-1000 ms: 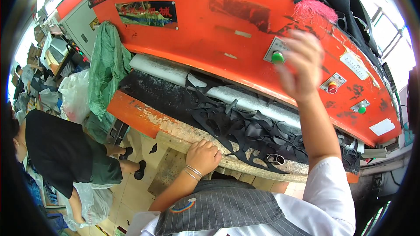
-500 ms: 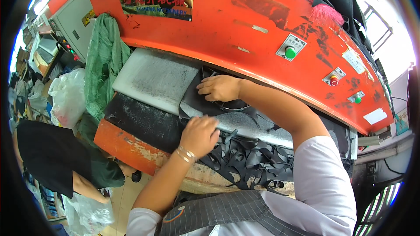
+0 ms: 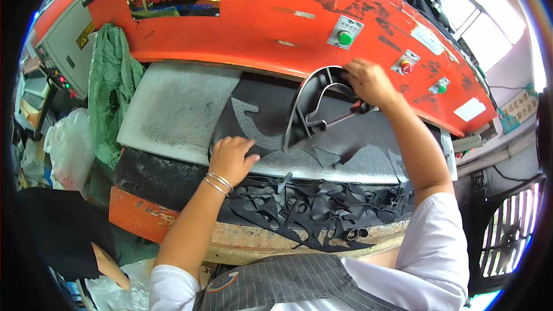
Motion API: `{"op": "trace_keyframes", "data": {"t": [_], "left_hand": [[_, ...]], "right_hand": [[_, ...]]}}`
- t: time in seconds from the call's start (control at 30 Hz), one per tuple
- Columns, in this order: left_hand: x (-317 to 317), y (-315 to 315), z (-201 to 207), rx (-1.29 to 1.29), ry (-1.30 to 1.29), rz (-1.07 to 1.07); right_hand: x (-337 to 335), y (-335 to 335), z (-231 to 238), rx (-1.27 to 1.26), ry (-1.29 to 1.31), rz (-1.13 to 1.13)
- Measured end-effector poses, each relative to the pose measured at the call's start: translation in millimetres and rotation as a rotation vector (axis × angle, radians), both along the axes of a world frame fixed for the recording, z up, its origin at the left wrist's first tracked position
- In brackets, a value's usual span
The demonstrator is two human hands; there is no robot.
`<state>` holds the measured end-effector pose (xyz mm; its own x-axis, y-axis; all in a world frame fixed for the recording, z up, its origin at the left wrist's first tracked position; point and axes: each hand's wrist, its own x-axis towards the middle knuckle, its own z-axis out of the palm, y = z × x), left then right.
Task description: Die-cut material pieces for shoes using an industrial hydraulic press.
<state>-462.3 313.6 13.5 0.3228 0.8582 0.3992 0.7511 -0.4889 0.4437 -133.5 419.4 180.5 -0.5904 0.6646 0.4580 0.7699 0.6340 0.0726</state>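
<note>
Spanning the top, a broad orange machine (image 3: 242,29). Below its front edge, a pale slab (image 3: 173,103), partly covered by a black sheet (image 3: 357,126) with a ragged cut-out. Nearer the body, a tangled heap of black offcuts (image 3: 311,201). Tilted over the sheet, a curved metal frame (image 3: 296,112), contact underneath impossible to tell. Of the hands, closed round the frame's upper right part, the right hand (image 3: 368,83); palm down at the sheet's left edge, loosely open, thumb apart from bent fingers, the left hand (image 3: 230,158).
</note>
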Motion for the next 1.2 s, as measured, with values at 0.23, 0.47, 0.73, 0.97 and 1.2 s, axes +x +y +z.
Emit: {"op": "trace_keyframes", "data": {"t": [0.23, 0.47, 0.73, 0.97, 1.2], "left_hand": [[21.0, 56.0, -14.7, 0.032, -0.098, 0.046], [16.1, 73.0, -35.8, 0.078, -0.083, 0.054], [16.1, 74.5, -33.3, 0.098, -0.174, 0.04], [17.9, 73.9, -27.6, 0.12, -0.16, 0.094], [20.8, 74.5, -25.7, 0.106, -0.199, 0.103]], "right_hand": [[34.9, -17.3, -124.1, -0.443, 0.457, -0.407], [22.9, 8.3, -153.7, -0.42, 0.317, -0.283], [17.2, -10.5, -150.2, -0.673, 0.728, -0.449], [48.6, -79.1, -187.7, -0.395, 0.315, -0.27], [42.2, -75.5, -185.0, -0.318, 0.341, -0.374]]}}
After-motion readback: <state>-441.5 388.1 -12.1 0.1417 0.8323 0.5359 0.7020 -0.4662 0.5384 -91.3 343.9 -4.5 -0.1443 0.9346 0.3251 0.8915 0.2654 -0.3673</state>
